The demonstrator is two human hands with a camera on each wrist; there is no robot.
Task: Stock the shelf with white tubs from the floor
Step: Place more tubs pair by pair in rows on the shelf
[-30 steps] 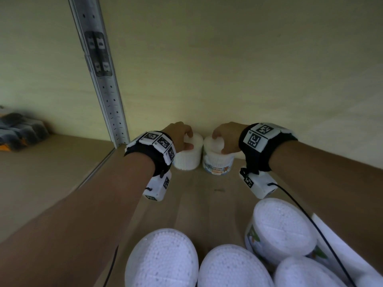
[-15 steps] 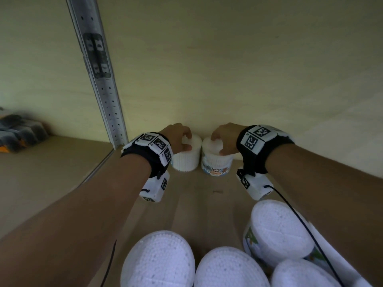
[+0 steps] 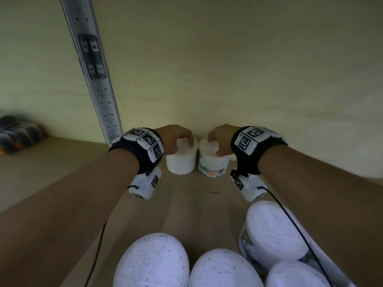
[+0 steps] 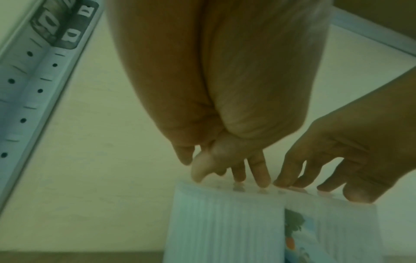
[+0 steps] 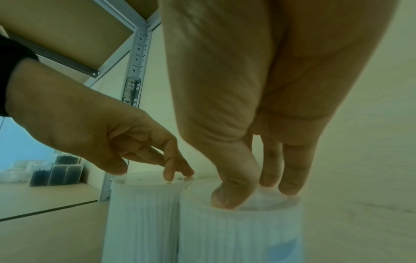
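Two white ribbed tubs stand side by side, touching, at the back of the wooden shelf (image 3: 186,206). The left tub (image 3: 181,162) is plain; the right tub (image 3: 213,165) carries a "cotton buds" label. My left hand (image 3: 180,135) is above the left tub (image 4: 225,222), and its fingertips (image 4: 261,179) touch the lid from above. My right hand (image 3: 219,137) rests on the right tub (image 5: 238,231), thumb and fingertips (image 5: 290,188) set on the lid. Neither hand wraps a tub's side. In the right wrist view, the left hand (image 5: 146,169) touches the left tub (image 5: 141,222).
Several more white tubs (image 3: 151,264) crowd the near bottom edge of the head view, one (image 3: 273,230) at the right under my right forearm. A perforated metal upright (image 3: 95,79) stands left of my left hand. Dark containers (image 3: 18,131) sit on the neighbouring shelf, far left.
Both hands stay on top of the two tubs at the back of the shelf. The tubs have not visibly moved.
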